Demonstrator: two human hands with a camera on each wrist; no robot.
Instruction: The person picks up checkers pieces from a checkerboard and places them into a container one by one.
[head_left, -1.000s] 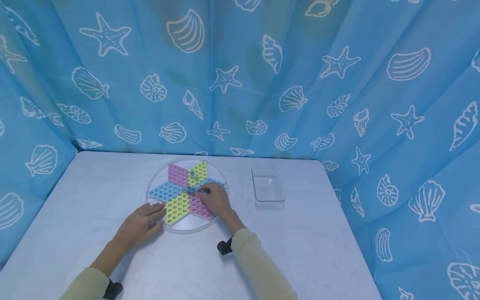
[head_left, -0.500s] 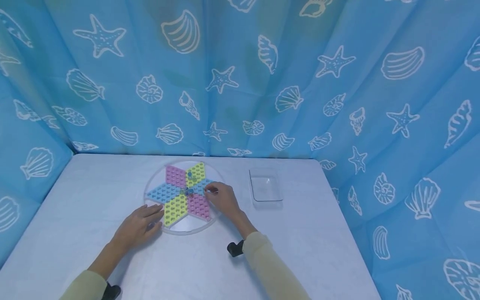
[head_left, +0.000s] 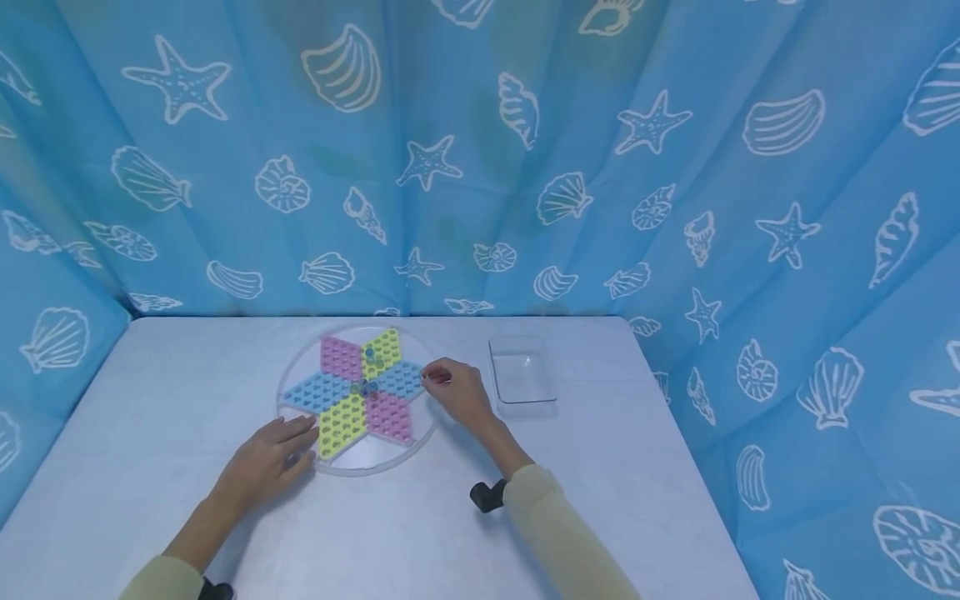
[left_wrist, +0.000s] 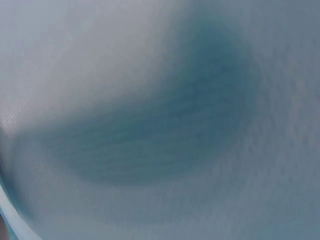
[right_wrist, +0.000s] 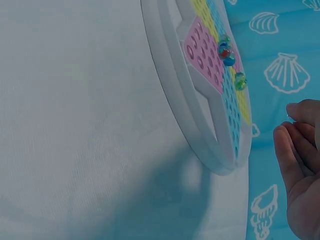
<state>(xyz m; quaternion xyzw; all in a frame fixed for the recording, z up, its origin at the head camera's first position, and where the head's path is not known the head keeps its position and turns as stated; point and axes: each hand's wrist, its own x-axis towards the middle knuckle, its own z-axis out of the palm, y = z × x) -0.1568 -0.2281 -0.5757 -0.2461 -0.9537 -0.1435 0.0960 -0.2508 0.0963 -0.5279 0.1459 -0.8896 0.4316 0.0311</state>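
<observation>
A round white board (head_left: 408, 454) bears a six-pointed star of pink, yellow and blue holed sections. Several glass marbles (head_left: 365, 388) sit near its centre, and others lie on the far yellow section. My left hand (head_left: 262, 461) rests at the board's left edge, fingers extended. My right hand (head_left: 459, 392) is at the tip of the right blue section, thumb and fingertips close together. In the right wrist view a small glint shows at the fingertips (right_wrist: 281, 134); I cannot tell whether a marble is pinched there. The left wrist view shows only blurred cloth and shadow.
A clear rectangular container (head_left: 522, 371) stands right of the board, beyond the right hand. White cloth covers the table (head_left: 600, 492). A blue curtain (head_left: 465, 208) with white shell and starfish prints hangs behind and along both sides.
My right hand has moved right, from near the board's centre to its right edge. The left hand stays by the left edge. The head view has shifted slightly.
</observation>
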